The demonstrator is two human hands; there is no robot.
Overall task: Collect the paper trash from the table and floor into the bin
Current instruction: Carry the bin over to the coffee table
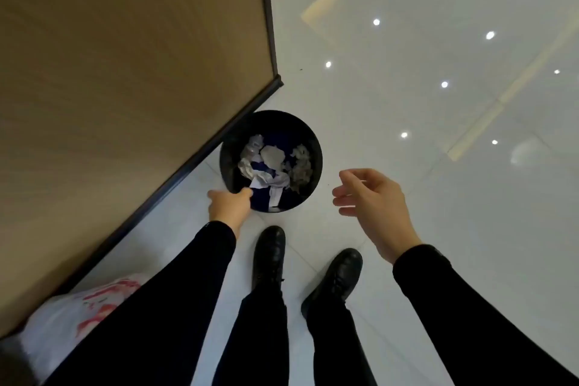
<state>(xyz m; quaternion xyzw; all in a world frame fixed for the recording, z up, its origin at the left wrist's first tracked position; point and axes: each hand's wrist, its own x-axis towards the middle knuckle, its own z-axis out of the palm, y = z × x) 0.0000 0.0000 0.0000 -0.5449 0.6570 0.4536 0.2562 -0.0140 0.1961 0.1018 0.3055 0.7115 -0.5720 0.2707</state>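
A round black bin [308, 141] stands on the pale tiled floor just off the corner of the wooden table [125, 72]. Several crumpled white papers [272, 157] lie inside it. My left hand [230, 205] grips the bin's near rim, fingers curled over the edge. To the right of the bin my right hand [372, 200] hangs in the air, fingers apart and holding nothing.
My two black shoes [269, 252] stand on the floor just in front of the bin. A white plastic bag with red print [81, 313] lies at the lower left beside the table edge. The glossy floor [438, 103] reflects ceiling lights.
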